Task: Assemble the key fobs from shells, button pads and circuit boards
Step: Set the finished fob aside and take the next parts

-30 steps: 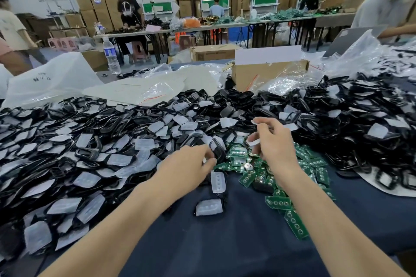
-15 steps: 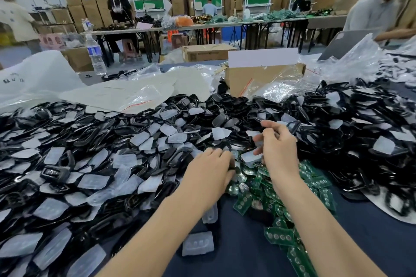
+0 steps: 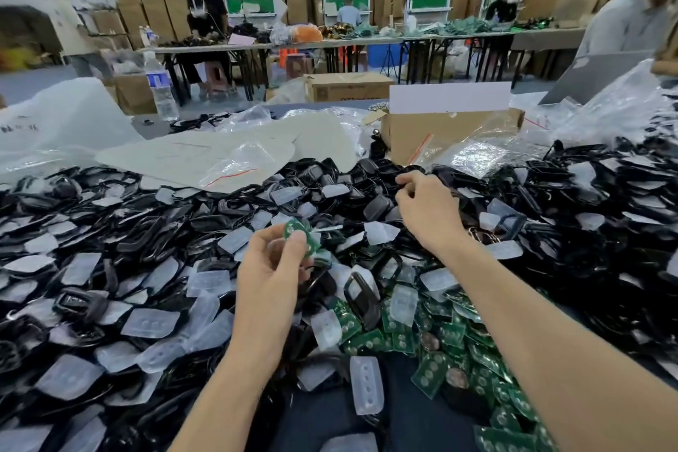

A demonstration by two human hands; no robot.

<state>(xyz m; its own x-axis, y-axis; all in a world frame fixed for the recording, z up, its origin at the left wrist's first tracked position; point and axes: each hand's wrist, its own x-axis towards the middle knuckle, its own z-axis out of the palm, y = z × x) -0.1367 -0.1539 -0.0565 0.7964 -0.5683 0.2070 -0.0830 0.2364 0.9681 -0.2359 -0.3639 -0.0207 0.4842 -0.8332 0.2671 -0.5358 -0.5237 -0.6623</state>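
- The left hand (image 3: 271, 268) pinched a small green rectangular circuit board (image 3: 298, 233) between thumb and fingertips, just above the heap.
- The right hand (image 3: 427, 213) rested on the pile of glossy black plastic shells (image 3: 367, 172), fingers curled; whether they gripped one could not be told.
- Among the shells lay translucent white button pads (image 3: 150, 323).

Your only bare cloth (image 3: 414, 422) is a small patch at bottom centre. Left of it and across the whole middle of the frame, shells (image 3: 121, 231) and pads (image 3: 150, 323) lie heaped edge to edge. Boards (image 3: 444, 338) crowd the patch's right side. Behind the heap, bags (image 3: 205, 158) block the upper left and a box (image 3: 451, 136) the upper centre. Above the heap, your left hand (image 3: 269, 268), pinching a board (image 3: 293, 229), and your right hand (image 3: 427, 211) take the middle.
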